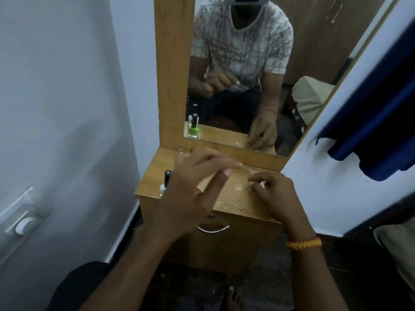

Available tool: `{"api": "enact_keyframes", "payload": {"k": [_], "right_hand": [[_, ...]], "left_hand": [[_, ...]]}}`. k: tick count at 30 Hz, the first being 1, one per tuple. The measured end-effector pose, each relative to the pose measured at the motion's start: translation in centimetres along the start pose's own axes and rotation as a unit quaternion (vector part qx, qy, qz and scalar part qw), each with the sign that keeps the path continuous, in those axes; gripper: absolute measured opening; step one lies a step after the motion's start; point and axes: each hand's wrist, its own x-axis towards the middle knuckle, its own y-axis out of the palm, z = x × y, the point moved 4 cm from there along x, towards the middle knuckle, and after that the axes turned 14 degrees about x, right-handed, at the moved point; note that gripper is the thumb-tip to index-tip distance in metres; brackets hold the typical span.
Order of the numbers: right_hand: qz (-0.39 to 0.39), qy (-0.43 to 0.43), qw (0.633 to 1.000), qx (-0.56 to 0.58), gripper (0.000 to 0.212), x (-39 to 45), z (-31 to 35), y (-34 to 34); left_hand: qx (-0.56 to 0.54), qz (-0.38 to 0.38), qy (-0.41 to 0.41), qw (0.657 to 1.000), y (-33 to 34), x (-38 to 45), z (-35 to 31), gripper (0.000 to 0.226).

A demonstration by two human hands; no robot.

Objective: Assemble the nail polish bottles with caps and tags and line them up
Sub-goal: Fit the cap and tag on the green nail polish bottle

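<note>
Both hands hang over the small wooden counter below the mirror. Left hand is spread, its fingers loosely extended, and a thin pale strip, perhaps a tag, shows at its fingertips; motion blur hides whether it is pinched. Right hand is curled with fingertips drawn together on something small and pale, too blurred to name. On the counter's left edge, one nail polish bottle with a tall black cap stands upright, partly covered by the left hand. At the counter's back left corner, against the mirror, another clear bottle top peeks out, mostly hidden. Inside the mirror, one green bottle's reflection appears, with further caps beside it that cannot be counted. One drawer handle sits under the counter.
</note>
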Motion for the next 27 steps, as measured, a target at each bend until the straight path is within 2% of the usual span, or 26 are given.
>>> {"api": "enact_keyframes", "payload": {"k": [3,6,10,15,17,21,24,27], "right_hand": [[0.025,-0.028,0.997,-0.062,0.022,-0.1,-1.0,1.3],[0.015,-0.049,0.995,-0.082,0.019,0.0,-0.9,1.5],[-0.004,-0.069,0.993,-0.100,0.014,-0.4,-1.1,1.5],[0.015,-0.064,0.990,-0.127,0.012,-0.7,-1.2,2.0],[0.006,-0.075,0.994,-0.073,0.011,-1.0,-0.6,1.5],[0.021,-0.088,0.990,0.106,0.009,-1.7,1.2,1.0],[0.047,-0.114,0.982,0.144,0.010,-1.9,1.7,1.7],[0.098,-0.121,0.969,0.192,0.013,-2.0,1.8,2.6]], "left_hand": [[0.000,0.061,-0.017,0.998,4.1,-1.6,-0.2,0.023],[0.038,0.100,-0.049,0.993,6.4,-2.9,0.2,0.024],[0.080,0.093,-0.099,0.987,7.3,-4.1,0.4,0.023],[0.121,0.078,-0.137,0.980,7.5,-4.8,1.2,0.023],[0.106,0.068,-0.154,0.980,7.3,-4.7,1.5,0.024],[0.049,0.062,-0.217,0.973,7.0,-4.5,2.2,0.035],[-0.031,0.063,-0.252,0.965,7.0,-4.5,2.5,0.041],[-0.073,0.048,-0.279,0.956,6.9,-4.6,3.1,0.039]]}}
